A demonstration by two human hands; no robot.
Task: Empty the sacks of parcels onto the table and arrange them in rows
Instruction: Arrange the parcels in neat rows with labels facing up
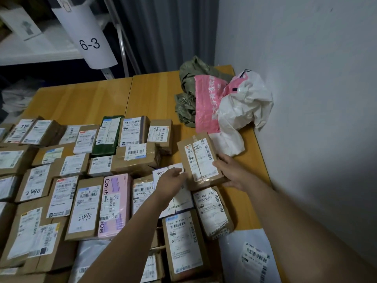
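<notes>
The right hand (232,172) grips the box (199,160) by one edge; the left hand (170,179), fingers loose, rests against the other. It looks stiff and probably light, so hold both sides.

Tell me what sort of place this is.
Probably a parcel sorting or pickup room: labelled cardboard parcels in rows on a wooden table, emptied sacks beside them, a shelf tag reading 6-3.

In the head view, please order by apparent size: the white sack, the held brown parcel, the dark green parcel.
Largest: white sack.
Then brown parcel.
Smallest: dark green parcel, but it lies farther back, so unsure.
</notes>
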